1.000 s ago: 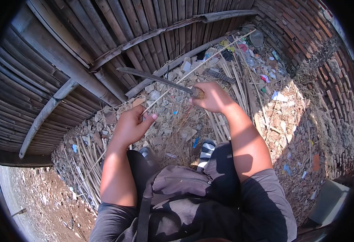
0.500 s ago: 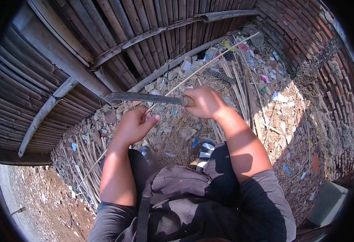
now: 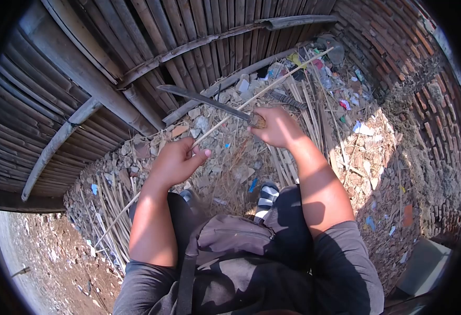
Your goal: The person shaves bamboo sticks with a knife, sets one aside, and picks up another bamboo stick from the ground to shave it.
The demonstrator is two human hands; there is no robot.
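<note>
A long thin bamboo stick (image 3: 272,86) runs slantwise from lower left to upper right, passing through my left hand (image 3: 177,161). My left fingers are closed around it, thumb pointing right. My right hand (image 3: 278,127) grips the wooden handle of a machete (image 3: 206,101). Its dark blade points to the upper left and crosses the stick a little beyond my left hand. Whether the edge touches the stick I cannot tell.
Split bamboo strips (image 3: 112,210) lie at my left, and more sticks (image 3: 310,113) lie ahead. Rubble and litter cover the ground. A bamboo slat wall (image 3: 199,47) stands in front, a brick wall (image 3: 393,47) at right. A grey block (image 3: 425,265) sits lower right.
The machete has swung so its tip points higher, and my right hand has shifted slightly right along the stick. My left hand has barely moved.
</note>
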